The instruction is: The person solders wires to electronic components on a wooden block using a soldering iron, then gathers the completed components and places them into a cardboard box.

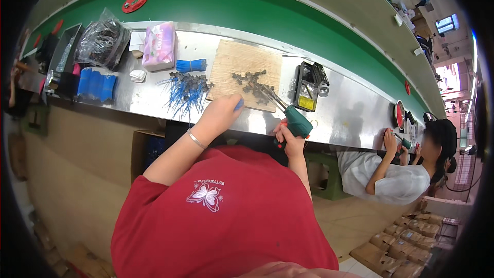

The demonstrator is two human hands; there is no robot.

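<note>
- As is shown in the head view, a green gun-shaped tool (298,121), seemingly a soldering gun, is held by the right hand (291,141); its grip is wrapped around the handle, with the fingers closed on it.
- The tool's metal end is pointed at the small dark parts (250,78), which are scattered over the wooden board (226,62) on the tabletop (350,123); whether any of them is touched cannot be made out.
- By the left hand (224,112), the near edge of the board is overlapped; its fingertips are hidden, so it cannot be told whether that grip is clamped on anything.
- To the left of the board, a pile of blue wires (180,95) with dark ends is laid, just below a tied blue bundle (191,66); to the right, a black tray (302,86) with a yellow pad (306,103) is placed.
- The step in hand is judged to be the joining of wires to dark parts with the heated tip.
- For the next move, a steady left grip and a precisely placed tip would probably be called for, with the left fingers kept clear of the hot metal.
</note>
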